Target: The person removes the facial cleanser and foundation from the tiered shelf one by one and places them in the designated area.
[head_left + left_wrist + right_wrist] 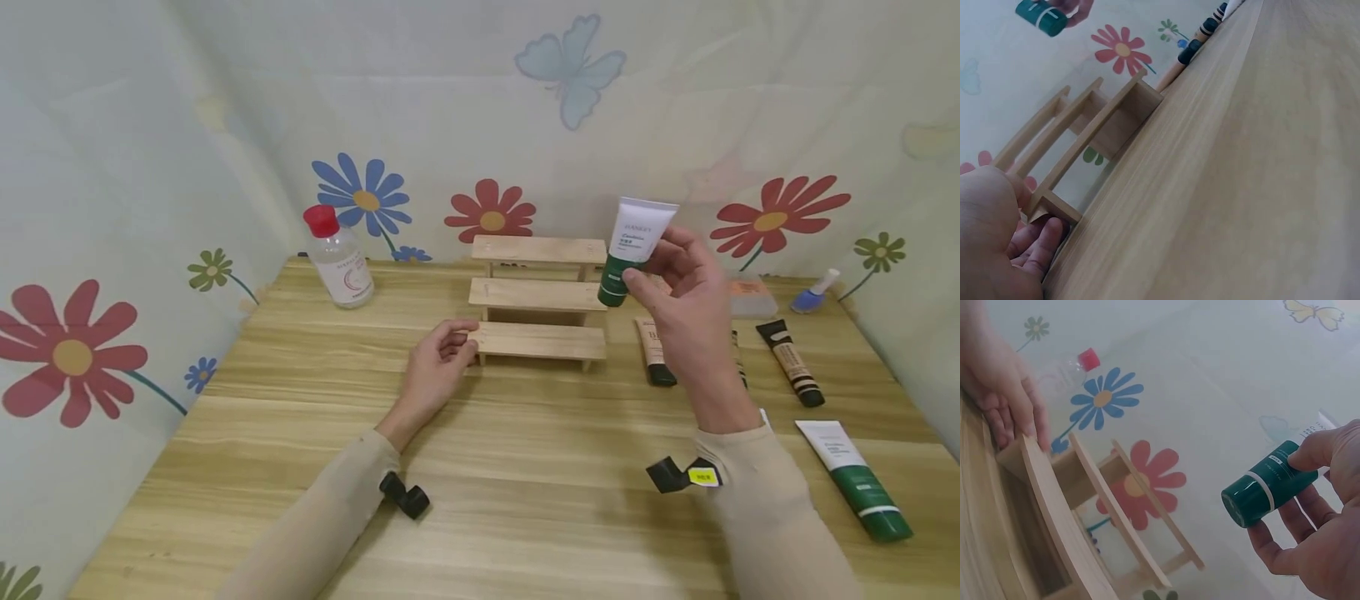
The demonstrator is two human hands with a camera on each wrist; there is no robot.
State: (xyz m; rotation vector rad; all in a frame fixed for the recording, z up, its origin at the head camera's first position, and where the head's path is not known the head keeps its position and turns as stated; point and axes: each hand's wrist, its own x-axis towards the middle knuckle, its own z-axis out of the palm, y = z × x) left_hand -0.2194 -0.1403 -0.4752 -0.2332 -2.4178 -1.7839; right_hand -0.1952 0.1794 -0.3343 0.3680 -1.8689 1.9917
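In the head view my right hand holds a white and green squeeze tube in the air, cap down, beside the right end of a three-tier wooden stand. Its thumb presses the green part, as the right wrist view shows on the tube. My left hand grips the left end of the stand's lowest step. The left wrist view has the fingers of that hand curled under the step's end, with the thumb side above. All of the stand's steps are bare.
A clear bottle with a red cap stands at the back left. On the right lie another white and green tube, a black and beige tube and a beige tube. Behind them are a blue nail polish bottle and a pale box.
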